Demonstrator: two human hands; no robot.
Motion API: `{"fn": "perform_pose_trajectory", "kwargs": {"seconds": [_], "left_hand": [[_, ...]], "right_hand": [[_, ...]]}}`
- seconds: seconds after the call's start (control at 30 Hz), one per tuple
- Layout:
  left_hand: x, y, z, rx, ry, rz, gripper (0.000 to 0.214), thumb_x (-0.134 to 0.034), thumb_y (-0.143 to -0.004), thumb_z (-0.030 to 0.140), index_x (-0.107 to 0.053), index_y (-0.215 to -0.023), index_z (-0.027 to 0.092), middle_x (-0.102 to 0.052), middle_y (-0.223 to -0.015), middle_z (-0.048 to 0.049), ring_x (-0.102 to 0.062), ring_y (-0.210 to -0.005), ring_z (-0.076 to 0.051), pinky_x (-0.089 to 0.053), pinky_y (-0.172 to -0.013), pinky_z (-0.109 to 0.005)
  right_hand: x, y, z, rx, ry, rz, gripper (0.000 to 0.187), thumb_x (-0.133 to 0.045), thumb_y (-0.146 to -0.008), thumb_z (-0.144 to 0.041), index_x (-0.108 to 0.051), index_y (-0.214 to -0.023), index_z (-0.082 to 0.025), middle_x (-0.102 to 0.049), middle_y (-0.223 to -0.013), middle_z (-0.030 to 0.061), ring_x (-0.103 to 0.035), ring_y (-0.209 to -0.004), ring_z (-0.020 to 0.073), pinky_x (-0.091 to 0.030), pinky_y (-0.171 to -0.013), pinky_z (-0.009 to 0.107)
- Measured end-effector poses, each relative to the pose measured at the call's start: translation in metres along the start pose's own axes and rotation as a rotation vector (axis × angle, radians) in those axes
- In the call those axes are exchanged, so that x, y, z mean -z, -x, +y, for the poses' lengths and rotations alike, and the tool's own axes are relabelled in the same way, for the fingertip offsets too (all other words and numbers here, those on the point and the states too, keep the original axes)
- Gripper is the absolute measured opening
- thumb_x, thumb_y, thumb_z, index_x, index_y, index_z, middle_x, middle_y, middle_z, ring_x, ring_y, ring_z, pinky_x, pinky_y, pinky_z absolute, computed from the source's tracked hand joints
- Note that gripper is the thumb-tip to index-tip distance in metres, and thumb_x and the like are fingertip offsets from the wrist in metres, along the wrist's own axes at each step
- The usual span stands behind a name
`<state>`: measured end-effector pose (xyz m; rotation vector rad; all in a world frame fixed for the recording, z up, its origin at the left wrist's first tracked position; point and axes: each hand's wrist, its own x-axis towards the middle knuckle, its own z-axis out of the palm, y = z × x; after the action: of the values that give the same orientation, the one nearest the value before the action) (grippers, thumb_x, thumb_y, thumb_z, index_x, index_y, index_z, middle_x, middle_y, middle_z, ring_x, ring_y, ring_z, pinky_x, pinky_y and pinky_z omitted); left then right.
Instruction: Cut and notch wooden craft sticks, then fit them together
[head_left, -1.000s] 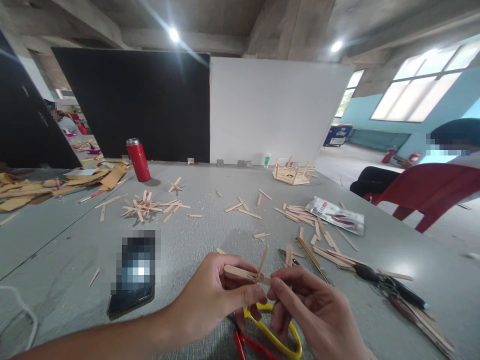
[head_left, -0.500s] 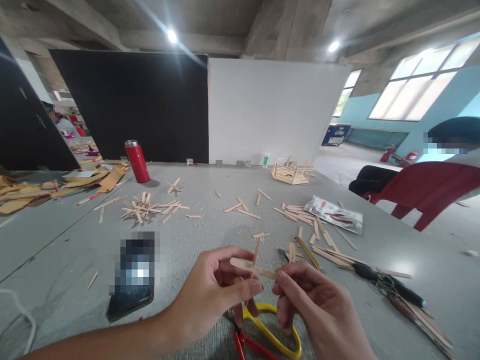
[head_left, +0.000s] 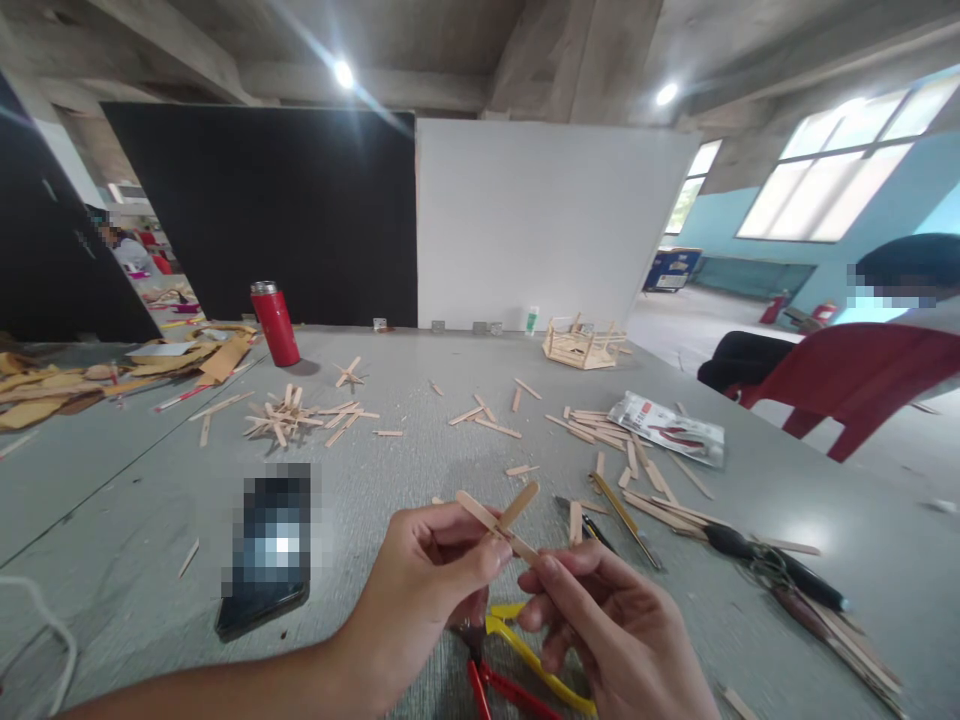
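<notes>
Two crossed wooden craft sticks (head_left: 520,503) are held between my hands above the table. My left hand (head_left: 450,560) pinches them where they cross, thumb in front. My right hand (head_left: 600,610) grips the lower right end of one stick between thumb and fingers. Beneath the hands lie red-handled pliers (head_left: 478,675) and yellow-handled scissors (head_left: 544,670), both partly hidden. Just past my right hand rest a craft knife (head_left: 596,525), a yellow tweezer-like tool (head_left: 622,515) and a short stick piece (head_left: 575,522).
A phone (head_left: 266,560) lies at left, with a pile of craft sticks (head_left: 285,418) and a red bottle (head_left: 275,325) beyond. A stick-built frame (head_left: 583,345) stands at the back right. Loose sticks, a packet (head_left: 667,428) and dark-handled tools (head_left: 780,565) lie at right. A seated person is at far right.
The crossed sticks have turned: the upright one now leans right, and the other slopes down to the right. My right hand has shifted slightly left and down with its end.
</notes>
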<state>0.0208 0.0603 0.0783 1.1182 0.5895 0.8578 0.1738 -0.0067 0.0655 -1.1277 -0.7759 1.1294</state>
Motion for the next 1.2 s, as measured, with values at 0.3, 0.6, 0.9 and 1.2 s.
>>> {"fn": "perform_pose_trajectory", "kwargs": {"seconds": [0.3,0.6,0.9,1.2], "left_hand": [[-0.002,0.0,-0.002,-0.052,0.065,0.052,0.034,-0.084,-0.079,0.041,-0.063,-0.078,0.014,-0.061,-0.063,0.002,-0.051,-0.048,-0.006,-0.037,-0.042,-0.015],[-0.002,0.004,-0.003,-0.019,0.075,0.036,0.026,-0.078,-0.085,0.038,-0.075,-0.085,0.012,-0.065,-0.068,-0.0015,-0.057,-0.05,-0.007,-0.038,-0.039,-0.014],[0.002,0.006,0.019,0.001,-0.05,0.011,0.024,-0.08,-0.084,0.032,-0.074,-0.091,0.01,-0.072,-0.078,-0.006,-0.067,-0.07,-0.013,-0.055,-0.064,-0.022],[0.004,0.012,0.017,0.138,0.039,-0.265,0.026,-0.073,-0.091,0.026,-0.048,-0.09,0.02,-0.066,-0.058,0.0013,-0.066,-0.057,-0.011,-0.053,-0.063,-0.024]], "right_hand": [[-0.002,0.002,0.007,0.009,-0.009,-0.005,0.028,-0.088,-0.075,-0.04,-0.071,-0.076,-0.018,-0.077,-0.074,0.0051,-0.073,-0.062,0.0148,-0.055,-0.047,0.016],[0.001,0.003,0.013,0.037,0.062,-0.055,0.03,-0.085,-0.079,-0.043,-0.069,-0.081,-0.017,-0.076,-0.079,0.0063,-0.073,-0.065,0.0163,-0.058,-0.049,0.019],[0.014,-0.011,-0.016,0.229,0.286,0.029,0.042,-0.064,-0.094,-0.054,-0.045,-0.125,-0.033,-0.055,-0.071,-0.0084,-0.04,-0.043,0.0063,-0.04,-0.03,0.013],[0.027,-0.009,-0.024,0.33,0.542,-0.025,0.015,-0.071,-0.091,-0.038,-0.078,-0.095,-0.026,-0.072,-0.074,0.0008,-0.057,-0.039,0.0081,-0.052,-0.036,0.018]]}}
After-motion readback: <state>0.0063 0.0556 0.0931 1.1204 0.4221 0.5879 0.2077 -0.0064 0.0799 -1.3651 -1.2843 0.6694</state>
